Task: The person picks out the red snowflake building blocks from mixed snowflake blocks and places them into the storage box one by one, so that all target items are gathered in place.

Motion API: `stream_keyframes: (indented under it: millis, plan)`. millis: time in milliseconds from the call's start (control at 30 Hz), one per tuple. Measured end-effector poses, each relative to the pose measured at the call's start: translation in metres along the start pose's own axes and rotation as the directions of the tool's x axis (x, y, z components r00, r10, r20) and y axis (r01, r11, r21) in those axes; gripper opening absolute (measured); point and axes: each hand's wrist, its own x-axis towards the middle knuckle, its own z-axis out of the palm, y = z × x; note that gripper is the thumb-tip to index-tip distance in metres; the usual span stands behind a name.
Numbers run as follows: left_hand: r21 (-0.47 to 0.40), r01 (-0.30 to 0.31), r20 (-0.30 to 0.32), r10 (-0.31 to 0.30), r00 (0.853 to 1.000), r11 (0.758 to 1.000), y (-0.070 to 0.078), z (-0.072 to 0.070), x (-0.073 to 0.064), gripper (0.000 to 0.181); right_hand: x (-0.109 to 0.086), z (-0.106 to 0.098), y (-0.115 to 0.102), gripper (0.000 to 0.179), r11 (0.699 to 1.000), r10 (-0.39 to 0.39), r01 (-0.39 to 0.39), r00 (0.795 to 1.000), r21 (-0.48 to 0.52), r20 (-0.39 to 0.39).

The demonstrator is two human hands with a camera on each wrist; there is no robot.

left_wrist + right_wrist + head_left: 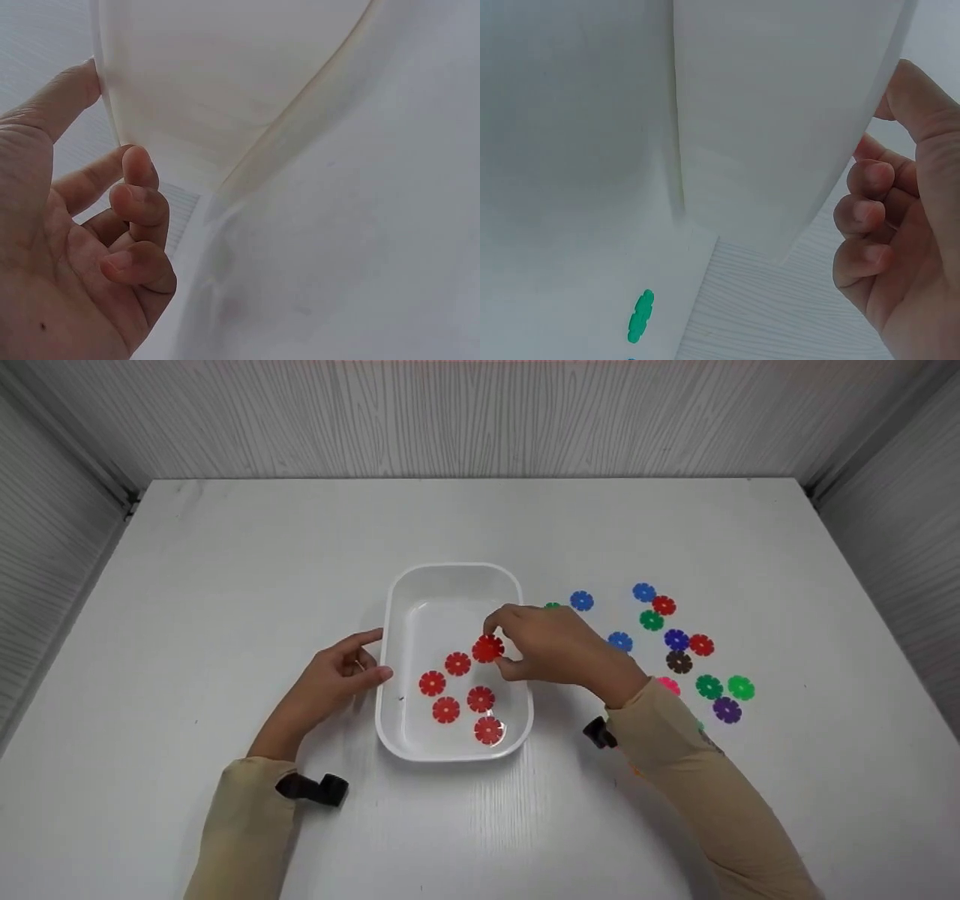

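Observation:
A white tray (456,759) stands on the table, with several red notched plastic discs (445,710) scattered on its floor. Over its right side, my right hand (555,645) pinches another red notched disc (487,649) between thumb and forefinger. In the right wrist view the tray's outer wall (780,112) hides most of that disc, and the remaining fingers are curled. My left hand (330,679) holds the tray's left rim with thumb and forefinger. The left wrist view shows the thumb (75,90) right at the rim and the other fingers bent.
Loose notched discs lie right of the tray, among them a blue disc (582,601), a brown disc (679,662), a purple disc (727,710) and a red disc (701,645). The right forearm (690,772) covers some. Wood-grained panels (480,420) border the white table (225,570).

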Motion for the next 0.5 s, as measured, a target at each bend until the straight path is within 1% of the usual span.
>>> stream_keyframes:
  millis: [133,267,333,500]
  plan:
    - [0.014,0.002,-0.008,-0.002,1.0,1.0,0.001,-0.001,-0.001,0.062,0.002,0.002,0.0,0.047,0.999,0.037,-0.037,0.999,0.004,0.004]
    - [0.028,-0.006,-0.014,0.006,1.0,1.0,0.001,-0.001,-0.002,0.062,0.001,0.003,0.003,0.051,0.995,0.09,-0.089,0.996,0.041,-0.026]
    - [0.032,-0.01,-0.014,0.011,1.0,0.999,0.0,-0.001,-0.002,0.062,-0.001,0.004,0.006,0.051,0.994,0.089,-0.085,0.994,0.064,-0.061]
    - [0.03,-0.008,-0.013,0.008,1.0,1.0,0.0,0.0,-0.002,0.062,-0.008,0.006,0.017,0.048,0.996,0.043,-0.029,0.986,0.088,-0.16]
